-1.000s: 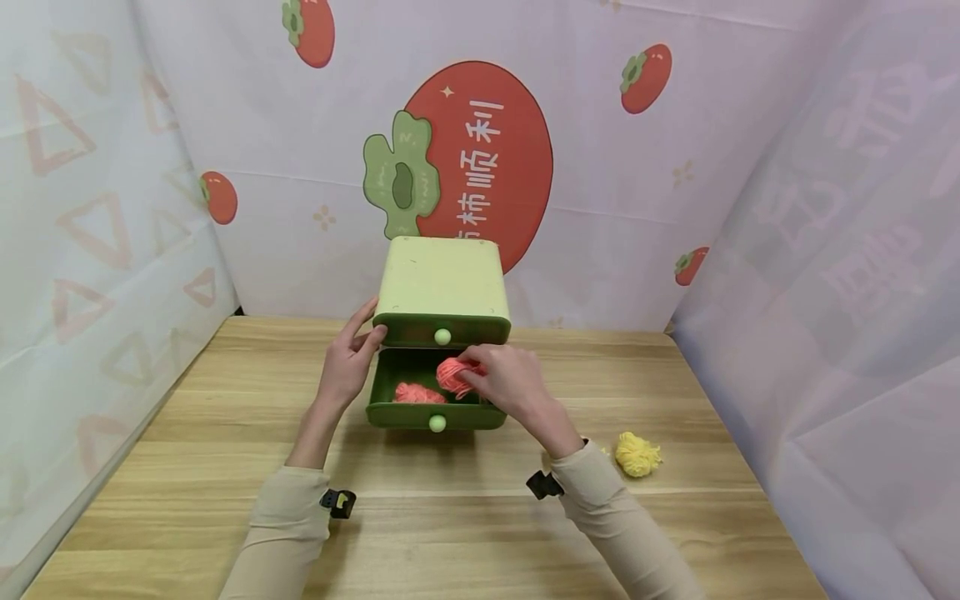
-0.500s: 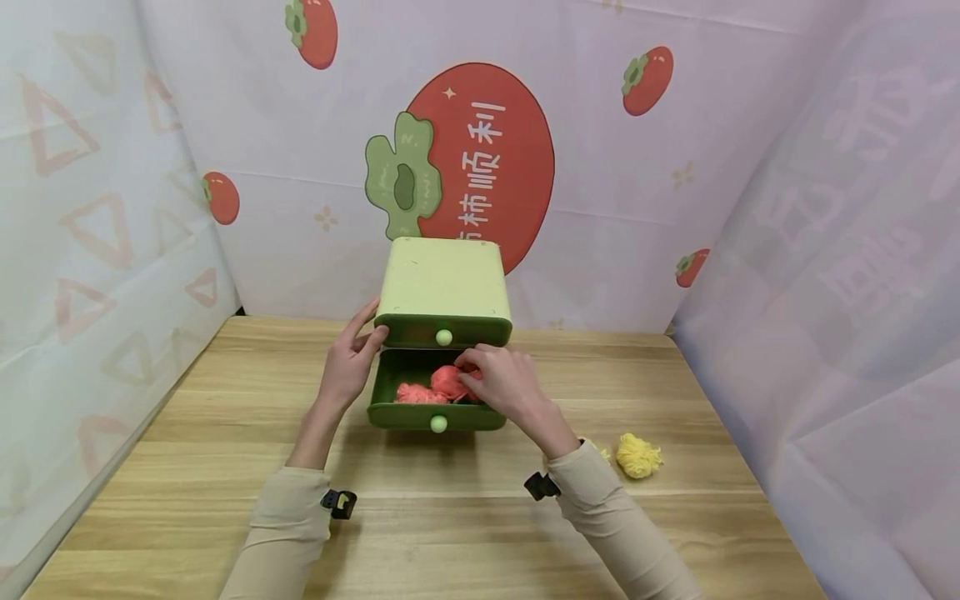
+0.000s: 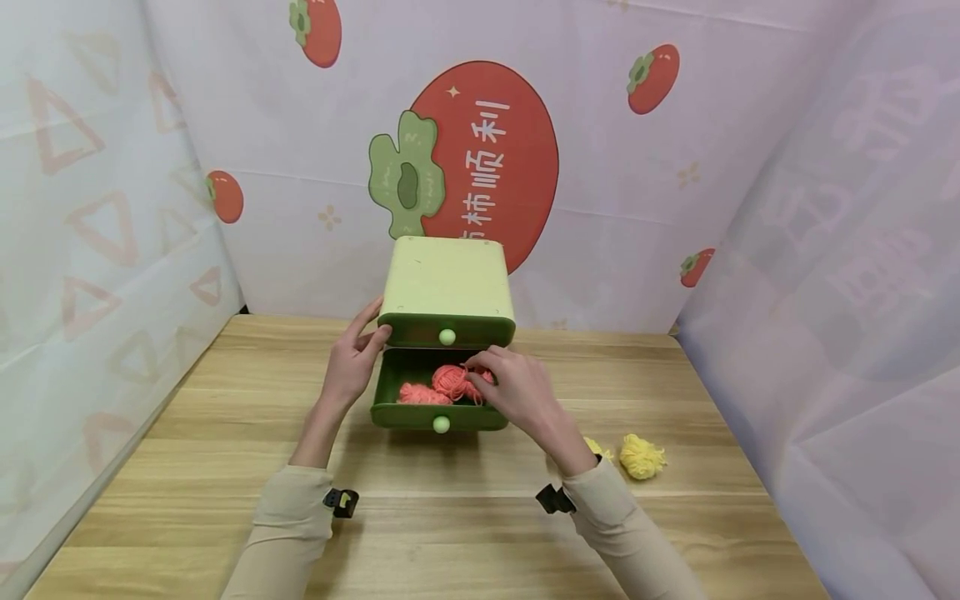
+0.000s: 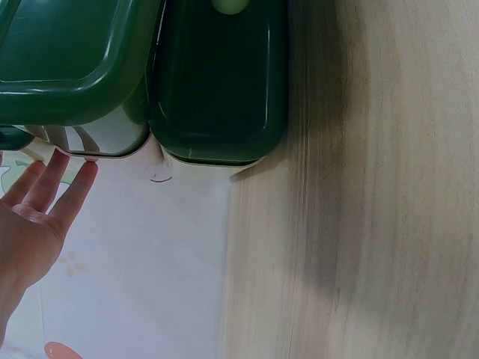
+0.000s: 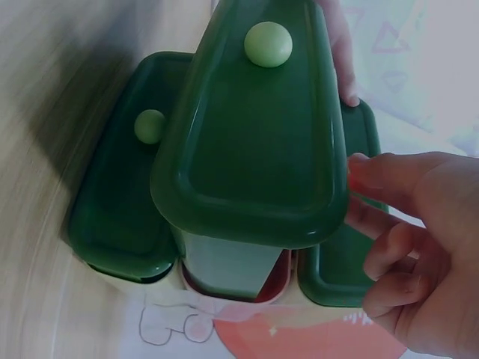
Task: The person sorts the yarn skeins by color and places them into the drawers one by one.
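Note:
A small cabinet [image 3: 448, 275] with a pale green shell and dark green drawer fronts stands on the table. Its middle drawer [image 3: 405, 416] is pulled out. Inside lie a pink yarn ball [image 3: 449, 381] and a flatter pink yarn bundle [image 3: 422, 394], with more pink yarn beneath my right fingers. My right hand [image 3: 519, 390] reaches over the drawer's right side, fingers loosely bent right by the yarn; in the right wrist view the drawer front hides most of its contents. My left hand [image 3: 352, 358] rests on the cabinet's left side, straight fingertips [image 4: 88, 170] touching the shell.
Two yellow yarn balls lie on the wooden table [image 3: 465, 533] at the right, one yellow ball [image 3: 641, 457] in full sight, the other partly behind my right wrist. Above the pulled-out drawer is the closed top drawer [image 3: 408, 331]; below it, the bottom drawer [image 5: 120, 202]. Printed cloth walls surround the table.
The pink yarn ball that my right hand held has come down into the drawer beside the other yarn, and the fingers have loosened from it. My left hand stays at the cabinet's side.

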{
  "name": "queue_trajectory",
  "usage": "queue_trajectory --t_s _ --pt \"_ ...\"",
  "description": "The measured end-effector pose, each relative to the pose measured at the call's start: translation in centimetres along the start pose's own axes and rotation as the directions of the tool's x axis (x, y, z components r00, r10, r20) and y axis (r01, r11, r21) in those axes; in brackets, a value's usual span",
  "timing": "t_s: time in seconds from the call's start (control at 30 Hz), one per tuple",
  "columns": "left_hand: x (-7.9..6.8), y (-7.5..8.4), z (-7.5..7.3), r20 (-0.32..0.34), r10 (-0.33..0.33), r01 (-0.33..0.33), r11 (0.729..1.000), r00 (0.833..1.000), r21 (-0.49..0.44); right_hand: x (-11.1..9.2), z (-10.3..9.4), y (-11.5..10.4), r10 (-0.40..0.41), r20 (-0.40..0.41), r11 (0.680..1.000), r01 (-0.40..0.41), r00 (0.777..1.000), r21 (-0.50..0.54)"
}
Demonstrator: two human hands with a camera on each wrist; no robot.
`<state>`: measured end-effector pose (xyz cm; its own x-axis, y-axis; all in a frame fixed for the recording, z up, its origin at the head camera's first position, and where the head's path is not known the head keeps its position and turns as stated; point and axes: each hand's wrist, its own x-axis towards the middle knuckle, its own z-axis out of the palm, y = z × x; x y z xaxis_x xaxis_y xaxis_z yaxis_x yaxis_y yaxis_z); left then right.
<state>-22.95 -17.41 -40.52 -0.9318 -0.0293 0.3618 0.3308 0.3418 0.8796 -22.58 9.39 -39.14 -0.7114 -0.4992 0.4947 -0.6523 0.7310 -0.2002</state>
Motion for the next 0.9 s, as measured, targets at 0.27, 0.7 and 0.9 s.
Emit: queue_trajectory --t_s 0.27,0.7,0.9 --pt "0.0 0.0 0.0 0.002 0.002 -0.002 1.0 1.0 0.002 -1.5 -0.2 -0.6 -0.154 -0.135 0.987 0.158 0.979 0.019" --pt "0.1 -0.1 0.0 0.002 0.001 -0.001 1.0 1.0 -0.01 -4.3 2.1 -2.8 -0.277 -0.039 0.961 0.276 0.96 -0.027" --pt "0.2 -0.3 0.0 0.002 -0.006 0.006 1.0 1.0 -0.021 -4.6 3.2 -3.1 -0.313 -0.01 0.947 0.312 0.95 -0.073"
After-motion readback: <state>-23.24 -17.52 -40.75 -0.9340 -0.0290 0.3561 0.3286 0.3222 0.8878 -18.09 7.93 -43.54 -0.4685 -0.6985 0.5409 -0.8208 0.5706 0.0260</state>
